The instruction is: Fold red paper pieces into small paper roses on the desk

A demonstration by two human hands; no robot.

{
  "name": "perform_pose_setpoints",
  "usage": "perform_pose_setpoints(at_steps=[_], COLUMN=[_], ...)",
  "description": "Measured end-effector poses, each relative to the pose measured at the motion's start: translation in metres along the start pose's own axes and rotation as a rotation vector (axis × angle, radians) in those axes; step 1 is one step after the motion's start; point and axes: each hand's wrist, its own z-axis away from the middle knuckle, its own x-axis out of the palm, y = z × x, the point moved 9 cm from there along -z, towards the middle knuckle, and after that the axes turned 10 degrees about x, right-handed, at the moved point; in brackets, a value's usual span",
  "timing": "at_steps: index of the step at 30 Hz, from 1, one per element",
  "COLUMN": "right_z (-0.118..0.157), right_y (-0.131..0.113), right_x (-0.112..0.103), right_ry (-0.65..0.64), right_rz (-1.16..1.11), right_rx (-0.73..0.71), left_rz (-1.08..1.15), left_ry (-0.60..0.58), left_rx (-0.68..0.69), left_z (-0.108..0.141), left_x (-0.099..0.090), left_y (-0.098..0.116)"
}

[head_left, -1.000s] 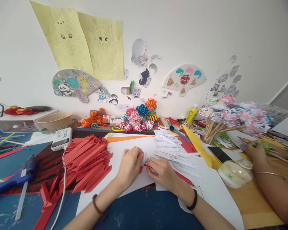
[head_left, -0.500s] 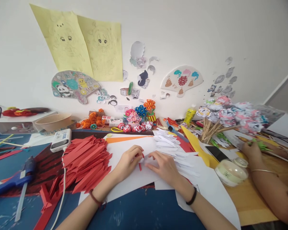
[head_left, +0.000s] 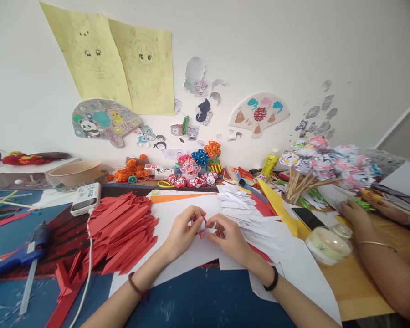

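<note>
Both hands meet over white paper sheets (head_left: 181, 248) at the middle of the table. My left hand (head_left: 187, 228) is closed on a small piece made of red and white paper strips (head_left: 202, 230). From the right, my right hand (head_left: 227, 234) pinches at the same piece, thumb and forefinger bent, touching a white strip of it. The fingers partly hide the piece. A heap of folded red paper strips (head_left: 123, 228) lies left of my left hand. White paper strips (head_left: 239, 205) are spread behind and right of my right hand.
A blue glue gun (head_left: 30, 250) lies at the left, near a white device (head_left: 86, 199) with a cable. On the right stand a clear jar (head_left: 330, 245), a phone (head_left: 308, 218) and paper flowers on sticks (head_left: 299, 180). Another person's hand (head_left: 355, 216) works with green paper there.
My right hand has moved left and closed in on the red and white piece beside my left hand. The other person's hands have shifted slightly around the green paper.
</note>
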Motion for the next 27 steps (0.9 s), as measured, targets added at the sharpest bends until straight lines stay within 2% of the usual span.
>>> perform_pose_setpoints(at_steps=[6, 14, 20, 27], right_z=[-0.003, 0.002, 0.005, 0.006], right_y=[0.002, -0.01, -0.012, -0.016], right_x=[-0.004, -0.009, -0.008, -0.004], right_ry=[0.023, 0.064, 0.026, -0.022], right_rz=[-0.139, -0.107, -0.149, -0.177], right_rx=[0.038, -0.044, -0.048, -0.041], left_rz=[0.005, -0.075, -0.083, -0.046], left_ry=[0.053, 0.067, 0.132, 0.152], left_rx=[0.006, 0.143, 0.123, 0.103], left_z=[0.003, 0.002, 0.004, 0.006], left_x=[0.0, -0.003, -0.006, -0.006], left_y=[0.005, 0.026, 0.023, 0.023])
